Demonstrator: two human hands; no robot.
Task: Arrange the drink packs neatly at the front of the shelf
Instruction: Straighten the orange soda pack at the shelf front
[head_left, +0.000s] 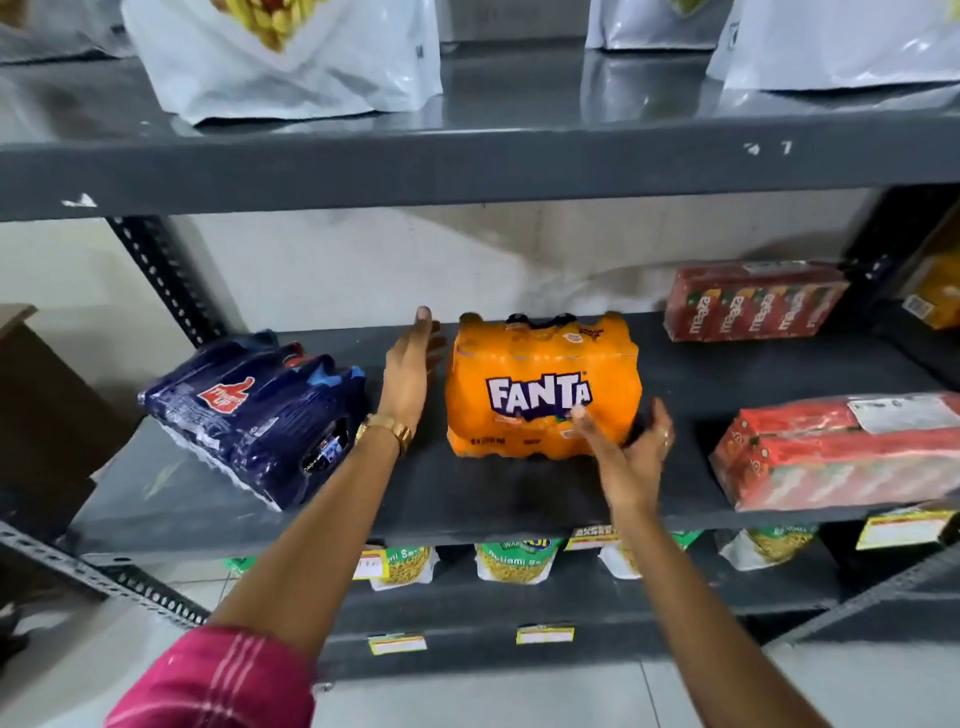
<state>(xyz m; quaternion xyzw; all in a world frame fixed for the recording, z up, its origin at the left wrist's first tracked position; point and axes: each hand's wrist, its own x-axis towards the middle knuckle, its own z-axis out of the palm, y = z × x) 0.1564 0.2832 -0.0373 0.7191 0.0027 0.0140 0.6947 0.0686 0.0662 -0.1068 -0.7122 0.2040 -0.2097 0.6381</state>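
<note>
An orange Fanta pack (540, 364) stands in the middle of the dark grey shelf (467, 499), label facing me. My left hand (413, 371) is open, fingers spread, just left of the pack's side. My right hand (631, 452) is open at the pack's lower right front corner, thumb touching the wrap. A dark blue Thums Up pack (254, 415) lies tilted at the left. A red Maaza carton pack (753, 301) sits at the back right. Another red carton pack (841, 452) lies at the front right.
White snack bags (280, 57) stand on the shelf above. Green-and-white snack pouches (514, 564) fill the shelf below, with yellow price tags (896, 527) on the shelf edges. A perforated upright post (161, 275) is at the left, beside a brown cardboard box (31, 395).
</note>
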